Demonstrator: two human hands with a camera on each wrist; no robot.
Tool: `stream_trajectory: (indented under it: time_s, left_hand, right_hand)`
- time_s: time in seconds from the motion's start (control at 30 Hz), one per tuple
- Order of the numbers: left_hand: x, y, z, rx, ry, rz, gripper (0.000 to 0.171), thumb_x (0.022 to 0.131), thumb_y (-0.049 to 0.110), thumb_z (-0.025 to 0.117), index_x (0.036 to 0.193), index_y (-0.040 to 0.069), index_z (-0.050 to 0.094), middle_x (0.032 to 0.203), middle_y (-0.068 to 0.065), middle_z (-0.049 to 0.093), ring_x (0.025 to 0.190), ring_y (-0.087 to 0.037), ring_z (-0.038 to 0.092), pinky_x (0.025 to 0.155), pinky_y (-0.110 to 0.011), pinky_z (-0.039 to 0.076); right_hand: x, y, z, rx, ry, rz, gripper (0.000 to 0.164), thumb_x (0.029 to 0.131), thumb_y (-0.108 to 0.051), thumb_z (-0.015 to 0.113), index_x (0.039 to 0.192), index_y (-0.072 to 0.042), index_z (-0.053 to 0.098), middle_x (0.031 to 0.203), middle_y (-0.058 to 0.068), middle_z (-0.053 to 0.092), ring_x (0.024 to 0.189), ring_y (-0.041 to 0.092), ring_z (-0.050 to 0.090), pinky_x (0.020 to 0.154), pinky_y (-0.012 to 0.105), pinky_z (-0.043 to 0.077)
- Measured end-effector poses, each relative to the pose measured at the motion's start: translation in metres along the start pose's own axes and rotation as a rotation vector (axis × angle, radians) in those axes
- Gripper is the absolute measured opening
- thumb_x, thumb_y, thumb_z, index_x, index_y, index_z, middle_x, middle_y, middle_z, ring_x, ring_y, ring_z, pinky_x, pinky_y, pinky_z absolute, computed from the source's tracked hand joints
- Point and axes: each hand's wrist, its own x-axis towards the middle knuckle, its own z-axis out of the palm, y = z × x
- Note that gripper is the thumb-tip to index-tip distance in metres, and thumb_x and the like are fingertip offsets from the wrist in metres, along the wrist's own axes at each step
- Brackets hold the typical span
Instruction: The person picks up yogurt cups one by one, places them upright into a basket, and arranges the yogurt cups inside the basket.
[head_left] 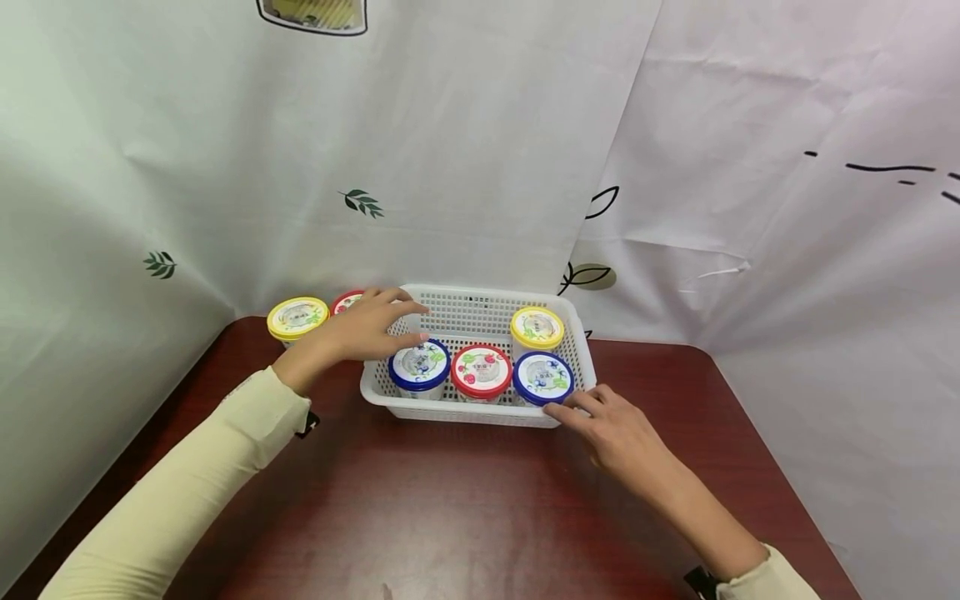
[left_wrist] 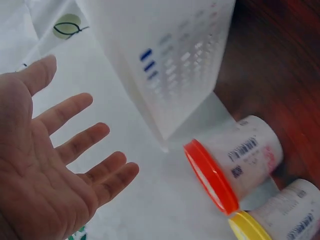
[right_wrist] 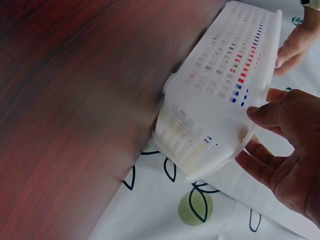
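Observation:
A white plastic basket point(head_left: 472, 413) holds several lidded tubs. Along its front are a blue-lidded tub point(head_left: 420, 365), a red-lidded tub point(head_left: 482, 372) and another blue-lidded tub point(head_left: 543, 378); a yellow-lidded tub point(head_left: 537, 328) sits behind on the right. My left hand point(head_left: 363, 327) hovers over the basket's left end, and the left wrist view shows its fingers spread and holding nothing. At the front right corner, my right hand point(right_wrist: 295, 155) grips the basket's rim, thumb on the outer wall and a finger over the edge.
Left of the basket, another yellow-lidded tub point(head_left: 297, 317) and a red-lidded tub point(left_wrist: 212, 175) stand on the dark red table point(head_left: 465, 508). The left hand partly hides the red one in the head view. A white printed sheet point(head_left: 480, 150) hangs right behind the basket.

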Motion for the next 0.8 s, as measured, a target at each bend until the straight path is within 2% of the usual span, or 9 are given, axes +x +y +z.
stream_trajectory:
  time_s: [0.17,0.4,0.67,0.8]
  left_hand:
    - [-0.003,-0.015,0.002,-0.011,0.041,-0.037,0.060,0.111,0.048,0.064,0.160,0.013,0.063,0.164,-0.025,0.056,0.151,-0.054,0.046,0.126,-0.075,0.037]
    - [-0.007,-0.036,0.001,-0.032,0.074,-0.079,0.056,0.113,0.041,0.063,0.159,0.009,0.063,0.165,-0.028,0.054,0.149,-0.059,0.045,0.126,-0.077,0.036]
    - [-0.009,-0.056,-0.005,-0.103,0.075,-0.107,0.051,0.115,0.033,0.058,0.157,0.004,0.062,0.163,-0.031,0.053,0.147,-0.061,0.043,0.124,-0.080,0.034]
    - [-0.007,-0.065,-0.006,-0.102,0.068,-0.108,0.051,0.114,0.029,0.059,0.157,0.003,0.061,0.162,-0.032,0.053,0.148,-0.063,0.042,0.124,-0.080,0.033]
  right_hand:
    - [0.000,-0.001,0.000,0.002,0.014,-0.007,0.067,0.075,0.011,0.088,0.132,-0.025,0.082,0.111,-0.001,0.077,0.092,0.023,0.065,0.072,0.037,0.058]
    - [0.001,-0.001,-0.002,-0.003,-0.022,0.014,0.066,0.078,0.009,0.089,0.133,-0.026,0.081,0.112,-0.001,0.078,0.094,0.023,0.066,0.074,0.037,0.059]
    - [0.001,-0.001,-0.002,-0.008,-0.035,0.017,0.065,0.079,0.008,0.090,0.133,-0.026,0.081,0.113,-0.001,0.078,0.094,0.023,0.066,0.074,0.038,0.060]
    - [0.001,-0.001,-0.002,-0.005,-0.035,0.013,0.066,0.077,0.009,0.090,0.133,-0.026,0.081,0.113,-0.001,0.078,0.094,0.023,0.066,0.074,0.037,0.059]
